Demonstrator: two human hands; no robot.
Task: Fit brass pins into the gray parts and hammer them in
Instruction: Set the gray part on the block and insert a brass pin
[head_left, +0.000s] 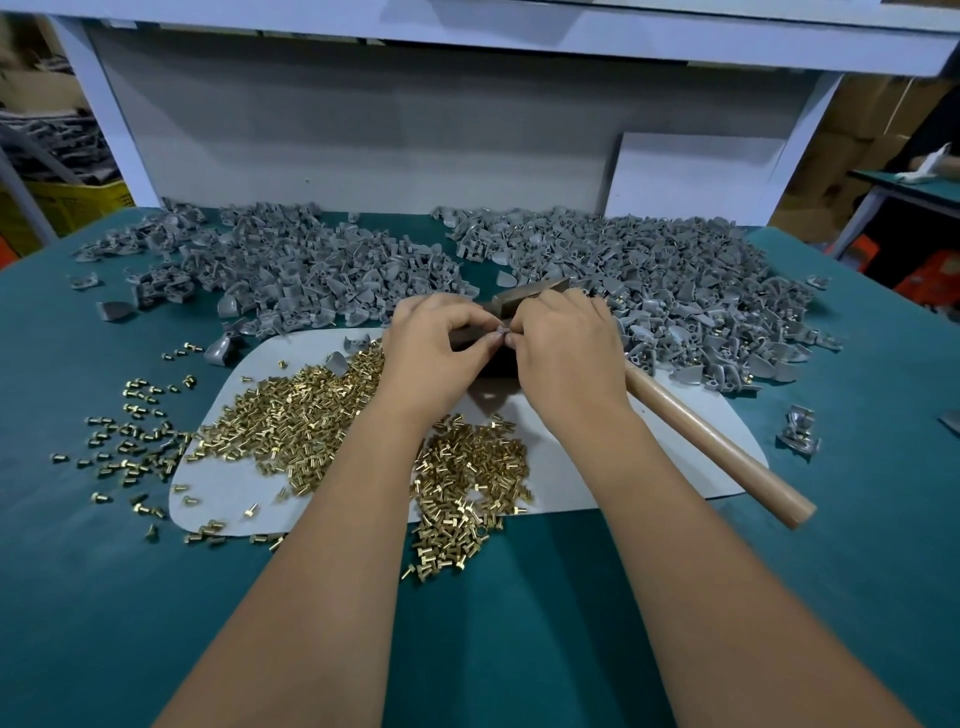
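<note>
Two hands (439, 343) (566, 343), perhaps pinching gray part (503, 329)

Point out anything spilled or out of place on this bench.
Loose brass pins have strayed off the white mat onto the green table cover at the left. More spill over the mat's near edge.

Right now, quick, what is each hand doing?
Left hand: fingers curled, pinching a small gray part.
Right hand: fingers curled, pinching the same gray part; whether it holds a pin cannot be told.
</note>
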